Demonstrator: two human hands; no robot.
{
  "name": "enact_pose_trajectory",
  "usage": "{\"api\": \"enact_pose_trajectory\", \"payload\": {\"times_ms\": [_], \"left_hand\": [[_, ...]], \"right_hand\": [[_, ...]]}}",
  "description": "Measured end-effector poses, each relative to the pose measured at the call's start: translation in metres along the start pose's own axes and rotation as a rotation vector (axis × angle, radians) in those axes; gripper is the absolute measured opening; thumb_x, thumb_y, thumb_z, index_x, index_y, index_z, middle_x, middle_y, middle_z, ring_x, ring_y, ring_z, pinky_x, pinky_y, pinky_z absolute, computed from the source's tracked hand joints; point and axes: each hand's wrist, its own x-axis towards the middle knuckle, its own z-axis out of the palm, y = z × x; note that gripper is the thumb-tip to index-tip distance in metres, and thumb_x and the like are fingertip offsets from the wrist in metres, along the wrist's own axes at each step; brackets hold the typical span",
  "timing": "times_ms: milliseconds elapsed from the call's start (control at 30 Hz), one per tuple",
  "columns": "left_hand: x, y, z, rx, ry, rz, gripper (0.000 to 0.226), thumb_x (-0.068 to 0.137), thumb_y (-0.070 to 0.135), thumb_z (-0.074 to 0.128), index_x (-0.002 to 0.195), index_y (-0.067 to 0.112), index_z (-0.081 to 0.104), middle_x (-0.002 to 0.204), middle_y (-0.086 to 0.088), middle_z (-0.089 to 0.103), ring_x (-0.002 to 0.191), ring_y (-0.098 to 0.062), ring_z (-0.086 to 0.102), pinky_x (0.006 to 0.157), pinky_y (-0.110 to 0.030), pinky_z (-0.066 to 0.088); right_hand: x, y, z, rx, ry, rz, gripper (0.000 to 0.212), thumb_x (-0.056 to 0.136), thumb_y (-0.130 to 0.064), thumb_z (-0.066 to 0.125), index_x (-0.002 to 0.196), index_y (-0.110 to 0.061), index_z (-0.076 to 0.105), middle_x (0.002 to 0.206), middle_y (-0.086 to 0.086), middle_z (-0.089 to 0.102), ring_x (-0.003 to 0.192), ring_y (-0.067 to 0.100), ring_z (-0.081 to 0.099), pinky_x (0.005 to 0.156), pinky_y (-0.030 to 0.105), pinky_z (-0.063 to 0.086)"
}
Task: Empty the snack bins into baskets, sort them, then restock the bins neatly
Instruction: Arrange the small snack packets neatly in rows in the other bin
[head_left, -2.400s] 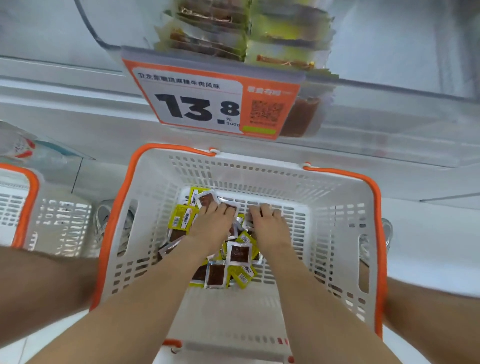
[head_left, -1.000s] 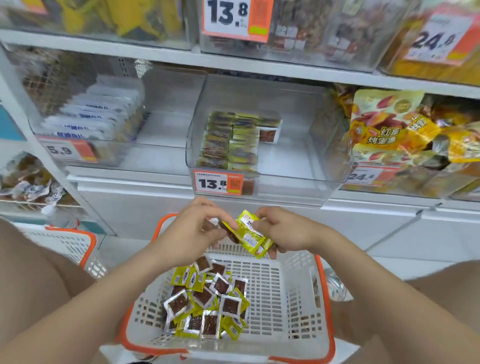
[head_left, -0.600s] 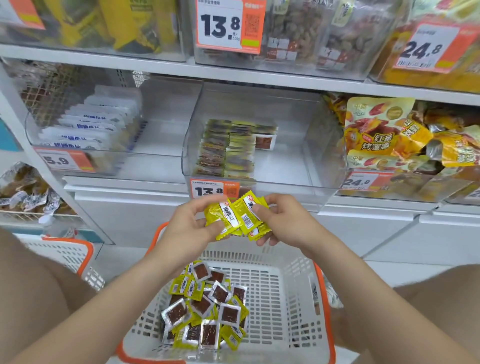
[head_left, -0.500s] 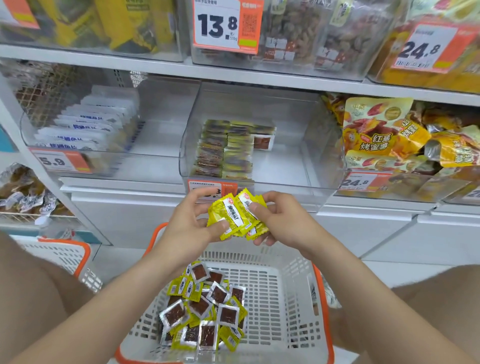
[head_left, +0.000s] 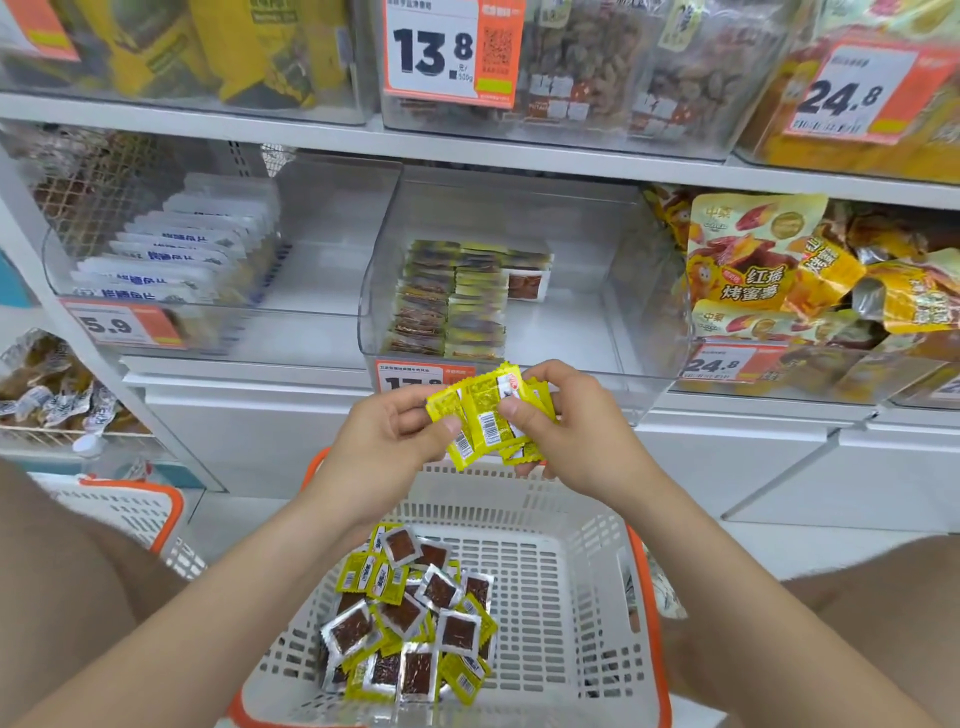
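I am pinching a fan of snack packets (head_left: 480, 415) between my left grip (head_left: 384, 441) and right grip (head_left: 561, 436), judging them light, slick and floppy, best squeezed flat across their faces.

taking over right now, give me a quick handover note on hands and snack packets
Left hand and right hand both grip one bunch of yellow packets above the basket.
A loose pile of packets lies in the basket's left half.
Done: neat rows already fill the left of the clear bin.
Left: square the bunch, shelve it, then the pile.
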Motion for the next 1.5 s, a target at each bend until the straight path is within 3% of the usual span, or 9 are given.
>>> {"api": "enact_pose_trajectory", "payload": {"times_ms": [133,467,633,767,867,1000,1133,1367,1500], "left_hand": [[-0.006,0.006,0.007,-0.087,-0.075,-0.015,0.033,0.111,0.032,0.044,0.125,0.018,0.071,0.117,-0.010,0.077,0.109,-0.032,0.071,0.102,-0.051,0.051],[-0.006,0.011,0.005,-0.358,-0.002,-0.054,0.025,0.107,0.005,0.050,0.129,0.001,0.061,0.120,-0.019,0.074,0.106,-0.035,0.073,0.083,-0.041,0.062],[-0.012,0.014,0.007,-0.353,-0.107,-0.088,0.033,0.104,0.007,0.057,0.136,0.004,0.056,0.127,-0.020,0.071,0.116,-0.039,0.069,0.095,-0.046,0.061],[-0.009,0.019,0.003,-0.402,0.032,-0.110,0.024,0.104,0.004,0.057,0.126,0.010,0.062,0.118,-0.015,0.076,0.106,-0.035,0.075,0.088,-0.048,0.063],[-0.007,0.016,-0.001,-0.341,0.118,-0.082,0.028,0.103,0.002,0.059,0.125,0.019,0.059,0.116,-0.014,0.076,0.100,-0.035,0.076,0.083,-0.047,0.064],[-0.015,0.009,0.018,-0.209,0.025,0.035,0.029,0.109,0.012,0.051,0.130,0.031,0.056,0.123,0.000,0.072,0.109,-0.031,0.072,0.091,-0.050,0.060],[-0.024,0.005,0.033,-0.204,-0.017,0.147,0.026,0.109,0.023,0.049,0.134,0.025,0.052,0.124,-0.002,0.072,0.110,-0.027,0.072,0.085,-0.041,0.062],[-0.011,0.014,0.011,-0.173,0.147,0.060,0.030,0.105,0.005,0.054,0.123,0.028,0.061,0.107,0.002,0.076,0.085,-0.020,0.073,0.063,-0.033,0.060],[-0.007,0.008,-0.002,0.135,0.110,0.051,0.035,0.102,0.009,0.054,0.116,0.040,0.063,0.109,-0.003,0.071,0.084,-0.029,0.069,0.063,-0.038,0.062]], "right_hand": [[-0.006,-0.004,0.008,0.044,0.014,-0.012,0.037,0.091,-0.036,0.081,0.106,-0.021,0.050,0.087,0.009,0.076,0.053,0.030,0.073,0.041,0.035,0.051],[-0.015,-0.014,0.003,0.407,-0.293,0.122,0.025,0.106,-0.009,0.058,0.129,-0.013,0.050,0.103,0.020,0.077,0.089,0.044,0.076,0.075,0.045,0.065],[-0.018,-0.013,0.003,0.309,-0.185,0.142,0.035,0.097,-0.020,0.074,0.117,-0.010,0.047,0.091,0.014,0.080,0.073,0.040,0.077,0.052,0.035,0.060],[-0.010,-0.007,-0.003,0.326,0.013,0.178,0.044,0.086,-0.037,0.085,0.104,-0.010,0.054,0.098,0.016,0.079,0.090,0.042,0.076,0.078,0.059,0.063],[-0.005,-0.006,-0.006,0.481,0.126,0.199,0.060,0.081,-0.047,0.086,0.111,-0.003,0.058,0.102,0.019,0.078,0.099,0.043,0.074,0.093,0.054,0.059],[-0.011,-0.007,0.015,0.651,0.156,0.278,0.038,0.090,-0.036,0.080,0.090,-0.016,0.048,0.087,0.015,0.073,0.068,0.024,0.066,0.063,0.035,0.056],[-0.019,0.002,0.042,0.415,0.307,0.159,0.051,0.082,-0.046,0.086,0.099,-0.028,0.042,0.087,0.006,0.079,0.063,0.022,0.070,0.055,0.036,0.054],[-0.010,0.004,0.019,0.156,-0.003,0.134,0.016,0.100,-0.024,0.070,0.114,-0.027,0.064,0.100,0.002,0.079,0.080,0.019,0.075,0.067,0.036,0.057],[-0.004,0.005,0.001,0.015,0.273,0.026,0.024,0.097,-0.018,0.067,0.114,-0.034,0.060,0.105,-0.004,0.071,0.087,0.021,0.070,0.079,0.046,0.061]]}}
